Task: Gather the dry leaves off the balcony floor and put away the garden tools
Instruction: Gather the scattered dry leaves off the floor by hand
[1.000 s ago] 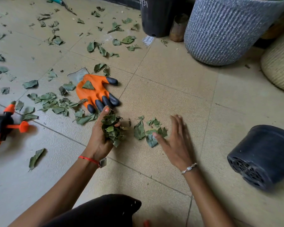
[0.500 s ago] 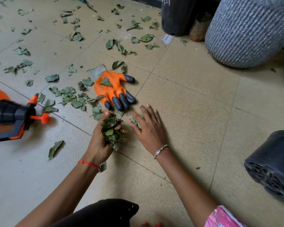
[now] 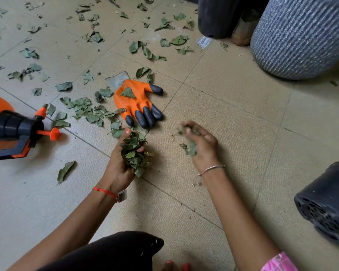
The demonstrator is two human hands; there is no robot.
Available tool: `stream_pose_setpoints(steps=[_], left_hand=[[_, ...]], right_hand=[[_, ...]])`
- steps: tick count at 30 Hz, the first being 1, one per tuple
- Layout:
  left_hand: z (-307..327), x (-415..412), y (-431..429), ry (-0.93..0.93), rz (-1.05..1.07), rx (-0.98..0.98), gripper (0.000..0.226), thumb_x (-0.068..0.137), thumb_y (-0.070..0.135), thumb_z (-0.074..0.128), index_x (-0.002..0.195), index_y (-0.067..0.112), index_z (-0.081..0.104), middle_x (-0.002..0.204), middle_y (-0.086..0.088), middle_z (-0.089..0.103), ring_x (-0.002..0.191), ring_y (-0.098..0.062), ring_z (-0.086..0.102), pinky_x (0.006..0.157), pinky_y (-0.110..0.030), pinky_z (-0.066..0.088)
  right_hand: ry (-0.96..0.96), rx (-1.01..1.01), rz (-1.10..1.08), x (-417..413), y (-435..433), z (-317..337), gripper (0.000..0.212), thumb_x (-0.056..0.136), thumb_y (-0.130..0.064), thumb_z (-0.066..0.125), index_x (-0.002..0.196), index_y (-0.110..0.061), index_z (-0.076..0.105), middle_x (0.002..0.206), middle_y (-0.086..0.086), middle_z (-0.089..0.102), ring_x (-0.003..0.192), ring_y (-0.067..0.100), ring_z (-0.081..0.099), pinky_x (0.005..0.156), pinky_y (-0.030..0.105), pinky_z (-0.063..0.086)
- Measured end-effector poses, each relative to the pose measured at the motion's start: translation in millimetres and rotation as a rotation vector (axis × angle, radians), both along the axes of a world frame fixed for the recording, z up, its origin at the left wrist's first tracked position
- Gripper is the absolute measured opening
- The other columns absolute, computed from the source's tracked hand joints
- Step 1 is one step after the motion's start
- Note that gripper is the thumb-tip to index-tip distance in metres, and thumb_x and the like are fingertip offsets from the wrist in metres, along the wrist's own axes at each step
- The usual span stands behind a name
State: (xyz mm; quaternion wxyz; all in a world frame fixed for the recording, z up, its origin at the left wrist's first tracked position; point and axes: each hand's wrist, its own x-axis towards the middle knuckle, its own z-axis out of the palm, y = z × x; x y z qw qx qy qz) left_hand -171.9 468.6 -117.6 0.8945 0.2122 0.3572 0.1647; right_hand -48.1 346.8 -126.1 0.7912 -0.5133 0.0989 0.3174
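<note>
The left hand [image 3: 117, 169] has its grip closed round a wad of dry leaves [image 3: 133, 151], seemingly as a store, while the blurred right hand [image 3: 204, 147] clutches a few more, the rest littering the floor [image 3: 233, 114] around the orange glove [image 3: 135, 103].

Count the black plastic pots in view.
2: an upright black pot at the top, left of the grey planter; a tipped black pot at the right edge. More may be off-frame.

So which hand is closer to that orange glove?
Left. The left hand, gripping a bunch of leaves, has a fingertip almost at the black fingertips of the orange glove. The right hand, holding a few leaves, is farther off, rightward in view.
</note>
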Motion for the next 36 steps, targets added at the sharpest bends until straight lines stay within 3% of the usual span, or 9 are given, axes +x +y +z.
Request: stream_pose_setpoints(steps=[3,6,9,16,20,24,28,32,36], left_hand=[[-2,-2,2,-0.03,-0.02,-0.01,0.021,0.08,0.03,0.063,0.094,0.021,0.049,0.078,0.003,0.047,0.043,-0.008,0.047,0.045,-0.017,0.046],[-5,-4,4,-0.003,-0.057,0.024,0.058,0.059,0.033,0.082,0.105,0.023,0.048,0.076,0.003,0.05,0.046,-0.008,0.05,0.057,-0.024,0.047],[-5,-4,2,0.0,-0.041,0.012,0.044,0.071,0.034,0.068,0.108,0.022,0.047,0.079,0.003,0.049,0.044,-0.008,0.049,0.051,-0.018,0.046],[-3,-7,0,0.022,-0.022,0.009,0.02,0.077,0.034,0.06,0.089,0.02,0.052,0.075,0.003,0.051,0.044,-0.007,0.048,0.048,-0.018,0.046],[-1,-6,-1,0.025,-0.02,0.029,0.019,0.077,0.033,0.059,0.089,0.02,0.053,0.076,0.003,0.052,0.043,-0.006,0.047,0.049,-0.017,0.045],[-2,-6,-2,0.017,-0.023,0.013,0.021,0.077,0.033,0.059,0.091,0.02,0.052,0.079,0.002,0.05,0.043,-0.007,0.048,0.047,-0.017,0.047],[-2,-4,-6,0.053,-0.034,0.051,0.016,0.078,0.035,0.058,0.08,0.021,0.05,0.064,0.005,0.049,0.043,-0.007,0.047,0.051,-0.02,0.045],[-5,-2,-9,0.064,-0.055,0.047,0.02,0.077,0.038,0.058,0.079,0.021,0.048,0.058,0.006,0.049,0.043,-0.006,0.047,0.055,-0.023,0.044],[-9,-2,-9,0.045,-0.058,0.037,0.019,0.079,0.038,0.058,0.079,0.021,0.048,0.058,0.006,0.048,0.044,-0.006,0.047,0.065,-0.028,0.041]], right_hand=[[0.305,0.301,-0.062,17,-13,5,0.032,0.088,0.017,0.035,0.086,-0.006,0.057,0.077,0.008,0.06,0.066,0.013,0.064,0.062,0.016,0.053],[0.337,0.261,-0.087,23,-18,7,0.032,0.078,0.014,0.028,0.07,-0.008,0.05,0.06,0.005,0.049,0.05,0.012,0.048,0.043,0.016,0.036],[0.252,0.072,-0.054,25,-24,8,0.026,0.072,-0.006,0.035,0.048,-0.013,0.043,0.045,0.0,0.04,0.035,0.01,0.031,0.036,0.012,0.021],[-0.73,-0.733,0.398,6,-25,-4,0.019,0.069,-0.021,0.081,0.076,-0.007,0.069,0.067,-0.002,0.065,0.051,-0.005,0.054,0.046,0.013,0.043],[-0.891,-0.904,0.5,0,-24,-7,0.015,0.074,-0.017,0.077,0.085,-0.008,0.073,0.086,0.004,0.072,0.082,0.016,0.065,0.075,0.032,0.055],[-0.998,-0.974,0.601,-2,-21,-6,0.012,0.088,-0.017,0.062,0.083,-0.009,0.069,0.083,0.005,0.069,0.08,0.013,0.058,0.066,0.023,0.045],[-0.656,-0.648,0.434,11,-20,1,0.016,0.089,-0.011,0.06,0.074,-0.004,0.063,0.047,-0.008,0.05,0.032,0.0,0.035,0.035,0.014,0.029],[-0.235,-0.284,0.283,21,-14,2,0.024,0.086,0.0,0.056,0.063,-0.004,0.056,0.052,-0.001,0.054,0.036,0.003,0.028,0.034,0.017,0.022],[-0.419,-0.47,0.334,27,-6,1,0.007,0.084,0.001,0.06,0.083,-0.004,0.065,0.057,-0.001,0.057,0.034,0.001,0.033,0.035,0.017,0.027]])
